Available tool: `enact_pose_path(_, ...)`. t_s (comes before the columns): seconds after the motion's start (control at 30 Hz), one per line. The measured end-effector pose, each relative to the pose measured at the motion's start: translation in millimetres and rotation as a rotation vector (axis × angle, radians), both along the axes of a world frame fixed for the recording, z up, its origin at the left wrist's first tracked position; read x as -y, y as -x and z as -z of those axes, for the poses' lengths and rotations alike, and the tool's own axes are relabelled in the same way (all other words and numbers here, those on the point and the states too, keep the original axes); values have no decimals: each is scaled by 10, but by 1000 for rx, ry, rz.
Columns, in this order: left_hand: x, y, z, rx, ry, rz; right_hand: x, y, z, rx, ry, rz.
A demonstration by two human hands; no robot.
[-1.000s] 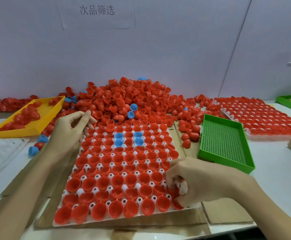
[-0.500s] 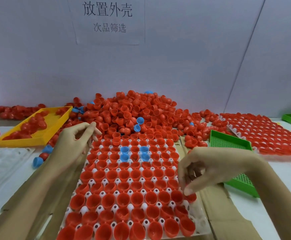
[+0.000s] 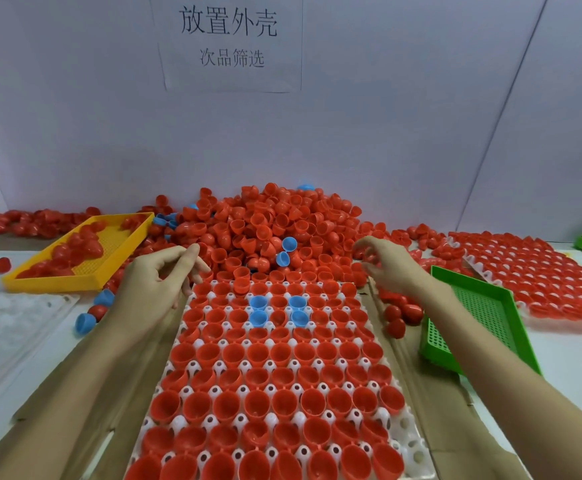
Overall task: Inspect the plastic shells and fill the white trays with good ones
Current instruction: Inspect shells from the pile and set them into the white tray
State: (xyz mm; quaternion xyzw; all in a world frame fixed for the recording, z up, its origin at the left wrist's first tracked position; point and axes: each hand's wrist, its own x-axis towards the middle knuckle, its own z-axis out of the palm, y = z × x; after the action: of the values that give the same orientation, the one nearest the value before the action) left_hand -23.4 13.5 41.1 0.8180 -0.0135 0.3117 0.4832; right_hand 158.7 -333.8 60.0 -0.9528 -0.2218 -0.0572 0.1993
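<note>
A white tray point(image 3: 411, 441) lies in front of me, filled with red shells point(image 3: 258, 351), open side up, and a few blue shells point(image 3: 258, 303) near its far end. Some pockets along its right edge show white. Behind it rises a big pile of loose red shells point(image 3: 269, 223). My left hand point(image 3: 158, 282) hovers at the tray's far left corner, fingers loosely curled, with nothing visible in it. At the pile's right edge my right hand point(image 3: 390, 268) reaches in, and its fingers and thumb curl round a red shell point(image 3: 369, 258).
A yellow tray point(image 3: 50, 284) with several red shells sits at the far left. A green mesh tray point(image 3: 435, 355) stands right of the white tray. Another shell-filled tray point(image 3: 532, 282) lies far right. A clear blister sheet point(image 3: 12, 327) and loose blue shells point(image 3: 85, 323) lie on the left.
My right hand left the tray's near right corner and moved up to the pile's right edge. The view tilted upward. My left hand stayed at the far left corner.
</note>
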Motion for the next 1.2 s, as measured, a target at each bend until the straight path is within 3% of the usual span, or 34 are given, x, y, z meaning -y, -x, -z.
enact_pose_path(0.13, -34, -9, 18, 6, -3, 2, -86, -220, 253, -12, 118, -11)
enact_pose_path(0.33, -56, -5, 18, 6, -13, -6, -176, -378, 308, -97, 48, -2)
enact_pose_path(0.53, -53, 5, 12, -8, 6, -9, -163, -396, 167, -36, -152, 72)
enact_pose_path(0.67, -61, 13, -3, -5, 14, -30, -184, -226, 62, 106, -507, 145)
enact_pose_path(0.8, -18, 18, -6, -6, -5, -18, -151, 123, 61, -43, -916, 44)
enact_pose_path(1.0, 134, 27, -4, -11, -37, 7, -175, 443, 71, -323, -1228, -100)
enact_pose_path(1.2, 500, 66, -185, 61, -140, 172, -273, 574, -28, -609, -1315, -250)
